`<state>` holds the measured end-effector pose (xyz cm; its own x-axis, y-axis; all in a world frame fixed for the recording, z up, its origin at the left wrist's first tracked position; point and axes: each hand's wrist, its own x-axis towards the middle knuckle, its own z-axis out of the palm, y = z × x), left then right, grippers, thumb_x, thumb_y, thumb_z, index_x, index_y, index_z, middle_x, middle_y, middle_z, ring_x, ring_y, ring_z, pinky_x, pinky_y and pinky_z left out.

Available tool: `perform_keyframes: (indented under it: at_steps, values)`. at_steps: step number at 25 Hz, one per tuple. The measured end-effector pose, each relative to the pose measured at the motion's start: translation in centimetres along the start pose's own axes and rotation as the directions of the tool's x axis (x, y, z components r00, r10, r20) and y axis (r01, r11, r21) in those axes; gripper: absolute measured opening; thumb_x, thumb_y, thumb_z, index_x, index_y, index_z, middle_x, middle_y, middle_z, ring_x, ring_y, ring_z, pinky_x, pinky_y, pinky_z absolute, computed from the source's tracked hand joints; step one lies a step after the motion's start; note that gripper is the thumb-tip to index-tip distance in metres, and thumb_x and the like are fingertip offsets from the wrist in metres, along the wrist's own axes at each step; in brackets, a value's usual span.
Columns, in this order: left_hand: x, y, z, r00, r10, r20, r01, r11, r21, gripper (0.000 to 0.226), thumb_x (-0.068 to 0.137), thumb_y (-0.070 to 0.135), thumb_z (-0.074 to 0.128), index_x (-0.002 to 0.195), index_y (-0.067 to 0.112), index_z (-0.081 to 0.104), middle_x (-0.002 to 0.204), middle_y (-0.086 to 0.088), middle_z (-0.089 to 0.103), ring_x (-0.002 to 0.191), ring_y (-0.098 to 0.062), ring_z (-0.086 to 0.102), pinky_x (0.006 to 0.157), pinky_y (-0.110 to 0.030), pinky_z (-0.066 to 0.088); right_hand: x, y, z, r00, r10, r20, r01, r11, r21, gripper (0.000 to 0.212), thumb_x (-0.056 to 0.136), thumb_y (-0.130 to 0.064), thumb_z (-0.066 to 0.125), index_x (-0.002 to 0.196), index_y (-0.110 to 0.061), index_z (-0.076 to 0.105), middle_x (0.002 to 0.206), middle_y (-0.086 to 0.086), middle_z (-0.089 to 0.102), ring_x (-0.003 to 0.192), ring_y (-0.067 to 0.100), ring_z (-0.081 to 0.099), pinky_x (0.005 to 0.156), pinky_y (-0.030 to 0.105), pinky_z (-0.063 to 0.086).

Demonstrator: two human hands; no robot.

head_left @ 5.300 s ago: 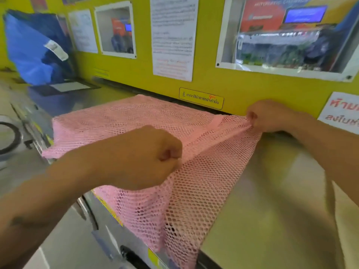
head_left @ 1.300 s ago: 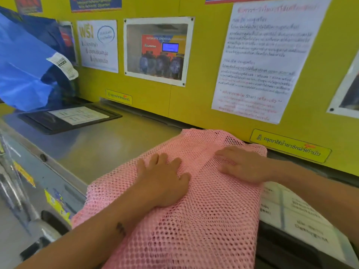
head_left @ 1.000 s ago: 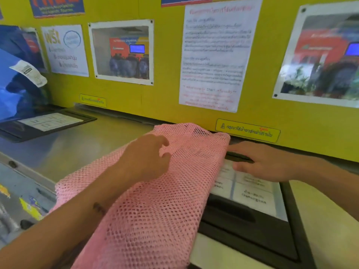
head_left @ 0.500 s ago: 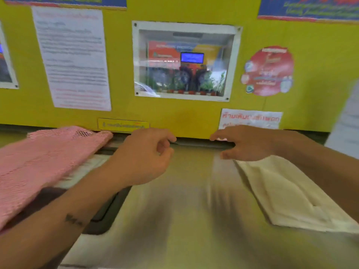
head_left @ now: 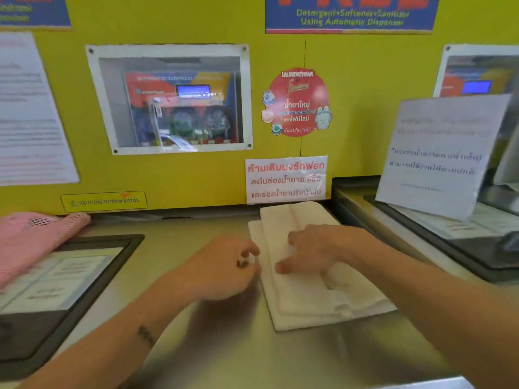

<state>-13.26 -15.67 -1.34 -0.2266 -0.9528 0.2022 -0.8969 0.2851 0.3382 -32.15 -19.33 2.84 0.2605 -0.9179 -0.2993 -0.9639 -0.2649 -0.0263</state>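
— Where is the folded white cloth (head_left: 323,287)?
— Flat on the steel counter (head_left: 196,346), right of the middle. Its far end lies close under the yellow wall (head_left: 196,175) and the red-lettered notice (head_left: 286,179).
— Who has it?
— The right hand (head_left: 311,251) lies on its upper half, fingers (head_left: 297,237) stretched out flat on the fabric, gripping nothing. Half a second ago that hand hung in the air by the cloth's far corner, not on it.
— And the left hand (head_left: 224,269)?
— At the cloth's left edge, fingers (head_left: 248,252) curled in. The blur hides whether they pinch the edge or only meet it, so I cannot tell. Half a second ago it hovered over bare counter, apart from the cloth.
— The pink mesh bag (head_left: 33,237)?
— At the far left, draped over the black-framed panel (head_left: 92,276), no hand on it. A second ago the left hand rested on it.
— Anything else?
— A loose paper sheet (head_left: 438,153) leans at the right, over the next machine.
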Motion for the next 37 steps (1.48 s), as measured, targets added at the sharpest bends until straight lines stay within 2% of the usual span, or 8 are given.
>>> perform_keyframes:
  at_steps: [6, 11, 14, 20, 24, 28, 33, 37]
  values:
    - [-1.6, -2.4, -1.3, 0.992, -0.122, 0.018, 0.122, 0.992, 0.028, 0.042, 0.083, 0.043, 0.064, 0.123, 0.034, 0.055, 0.106, 0.004, 0.059, 0.092, -0.016, 0.054, 0.08, -0.027, 0.045, 0.6, -4.8, 2.0, 0.937, -0.226, -0.266, 0.232, 0.973, -0.008, 0.048, 0.091, -0.038, 0.053, 0.135, -0.023, 0.04, 0.126, 0.004, 0.053, 0.107, 0.023, 0.053, 0.087, 0.036, 0.045]
    - [-3.7, -5.2, -4.3, 0.949, -0.254, -0.188, 0.211, 0.952, -0.22, 0.01, 0.088, 0.033, 0.06, 0.083, 0.03, 0.069, 0.073, 0.013, 0.062, 0.066, -0.002, 0.055, 0.056, -0.019, 0.036, 1.5, -8.4, 0.8, 0.848, -0.369, -0.381, 0.461, 0.868, 0.185, 0.004, 0.09, -0.022, 0.051, 0.093, -0.024, 0.054, 0.094, -0.004, 0.057, 0.089, 0.019, 0.055, 0.062, 0.025, 0.036]
    - [-5.4, -8.2, -7.8, 0.885, -0.331, -0.329, 0.284, 0.941, -0.184, 0.026, 0.085, 0.036, 0.062, 0.063, 0.025, 0.067, 0.064, 0.01, 0.064, 0.065, -0.009, 0.059, 0.059, -0.027, 0.039, 1.9, -9.3, -1.6, 0.831, -0.346, -0.436, 0.516, 0.774, 0.368, 0.015, 0.093, -0.024, 0.053, 0.08, -0.019, 0.059, 0.083, -0.003, 0.06, 0.079, 0.017, 0.059, 0.062, 0.027, 0.038]
    - [-8.5, -14.3, -11.6, 0.827, -0.44, -0.35, 0.472, 0.882, 0.007, 0.022, 0.082, 0.01, 0.057, 0.091, 0.031, 0.06, 0.111, 0.0, 0.06, 0.098, -0.02, 0.056, 0.083, -0.032, 0.045, 4.7, -6.0, -4.5, 0.889, -0.049, -0.455, 0.365, 0.676, 0.64, 0.021, 0.09, -0.017, 0.057, 0.1, -0.008, 0.072, 0.101, 0.015, 0.074, 0.089, 0.032, 0.071, 0.06, 0.028, 0.055]
    - [-8.3, -16.3, -10.3, 0.855, -0.499, -0.145, 0.512, 0.856, 0.071, 0.05, 0.089, 0.04, 0.058, 0.137, 0.039, 0.041, 0.159, -0.009, 0.02, 0.136, -0.03, 0.039, 0.11, -0.044, 0.035, 5.9, -4.4, -3.3, 0.983, -0.054, -0.177, 0.185, 0.347, 0.919, 0.036, 0.09, -0.046, 0.058, 0.12, -0.027, 0.064, 0.122, 0.004, 0.069, 0.112, 0.03, 0.065, 0.096, 0.054, 0.05]
    - [-8.0, -16.3, -7.6, 0.838, -0.545, -0.014, 0.532, 0.812, 0.241, 0.078, 0.087, 0.06, 0.05, 0.152, 0.038, 0.014, 0.16, -0.008, -0.023, 0.147, -0.036, 0.015, 0.117, -0.047, 0.022, 5.5, -5.2, -2.1, 0.983, -0.127, -0.134, 0.183, 0.76, 0.624, 0.084, 0.081, -0.039, 0.073, 0.151, -0.03, 0.027, 0.15, -0.005, 0.038, 0.133, 0.018, 0.04, 0.109, 0.04, 0.035]
    - [-8.5, -15.2, -6.3, 0.862, -0.487, -0.136, 0.505, 0.81, 0.298, 0.044, 0.094, 0.05, 0.037, 0.129, 0.025, 0.046, 0.141, -0.005, 0.032, 0.126, -0.024, 0.039, 0.105, -0.04, 0.037, 4.5, -4.9, -1.4, 0.982, -0.184, -0.034, 0.186, 0.945, 0.269, 0.079, 0.087, -0.024, 0.066, 0.153, -0.032, 0.022, 0.158, -0.007, 0.028, 0.141, 0.015, 0.032, 0.106, 0.027, 0.028]
    - [-9.1, -14.3, -7.5, 0.875, -0.408, -0.261, 0.464, 0.862, 0.205, 0.063, 0.09, 0.041, 0.056, 0.146, 0.02, 0.035, 0.149, 0.002, 0.03, 0.128, -0.019, 0.044, 0.104, -0.033, 0.038, 4.3, -6.5, -1.1, 0.934, -0.286, -0.212, 0.319, 0.938, 0.139, 0.075, 0.093, -0.012, 0.05, 0.154, -0.037, 0.012, 0.163, -0.006, 0.014, 0.149, 0.016, 0.015, 0.117, 0.031, 0.016]
